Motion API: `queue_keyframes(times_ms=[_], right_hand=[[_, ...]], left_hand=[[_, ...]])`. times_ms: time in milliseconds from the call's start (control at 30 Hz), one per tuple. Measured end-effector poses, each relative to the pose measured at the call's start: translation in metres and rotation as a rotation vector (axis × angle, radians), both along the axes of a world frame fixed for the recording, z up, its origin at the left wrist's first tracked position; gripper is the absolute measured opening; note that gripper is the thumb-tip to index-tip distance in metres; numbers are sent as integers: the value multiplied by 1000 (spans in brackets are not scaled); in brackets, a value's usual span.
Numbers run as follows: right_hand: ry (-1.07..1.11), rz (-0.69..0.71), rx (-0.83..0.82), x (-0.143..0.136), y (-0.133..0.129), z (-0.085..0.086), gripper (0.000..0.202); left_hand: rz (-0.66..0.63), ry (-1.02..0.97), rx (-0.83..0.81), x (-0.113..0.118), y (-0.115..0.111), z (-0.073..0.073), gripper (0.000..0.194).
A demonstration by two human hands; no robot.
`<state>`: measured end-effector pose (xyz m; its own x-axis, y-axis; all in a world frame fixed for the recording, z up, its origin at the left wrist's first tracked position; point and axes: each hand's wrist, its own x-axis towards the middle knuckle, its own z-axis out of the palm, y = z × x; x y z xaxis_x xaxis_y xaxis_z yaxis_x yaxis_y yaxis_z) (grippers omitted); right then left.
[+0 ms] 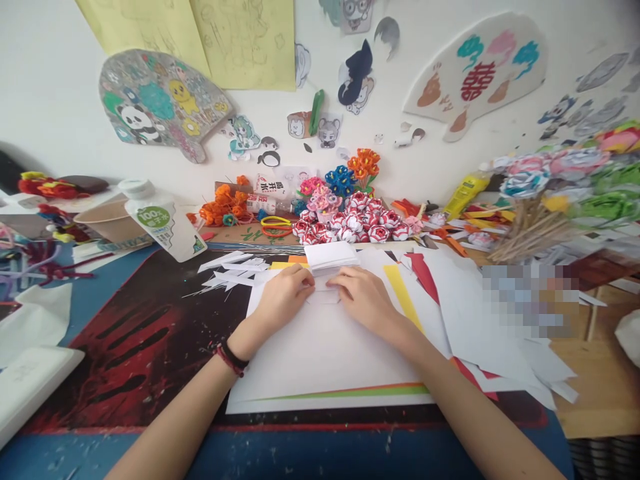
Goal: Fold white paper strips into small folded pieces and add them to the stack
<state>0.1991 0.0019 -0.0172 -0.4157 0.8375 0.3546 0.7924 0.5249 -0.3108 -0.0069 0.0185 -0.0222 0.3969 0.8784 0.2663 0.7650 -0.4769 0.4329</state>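
Observation:
My left hand [285, 293] is closed with its thumb and fingertips at the left edge of a small piece of white paper [324, 294]. On the opposite edge, the bent fingers of my right hand [364, 297] pinch the same piece. Just beyond my fingertips lies a small stack of white paper [331, 255]. Under both hands is a large white sheet [325, 363], with orange and green sheets showing at its near edge. White paper strips [233, 270] are scattered left of my left hand on the black and red mat [170, 313].
A white bottle [163, 220] leans against a brown paper bowl [107, 220] at the back left. Paper flowers [357, 220] crowd the back edge by the wall. More sheets [465, 320] spread to the right. A white box [37, 387] sits at the left.

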Motion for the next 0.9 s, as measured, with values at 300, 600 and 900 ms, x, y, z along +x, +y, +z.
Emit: queue_keyframes(times_ms=[300, 600, 900], right_hand=[[231, -17, -138, -1, 7, -4, 8], [382, 14, -232, -8, 4, -4, 11], [395, -66, -290, 2, 8, 1, 9]], left_hand=[[-80, -173, -87, 2, 1, 3, 4], [-110, -229, -96, 8, -7, 11, 13], [-125, -292, -250, -5, -2, 26, 26]])
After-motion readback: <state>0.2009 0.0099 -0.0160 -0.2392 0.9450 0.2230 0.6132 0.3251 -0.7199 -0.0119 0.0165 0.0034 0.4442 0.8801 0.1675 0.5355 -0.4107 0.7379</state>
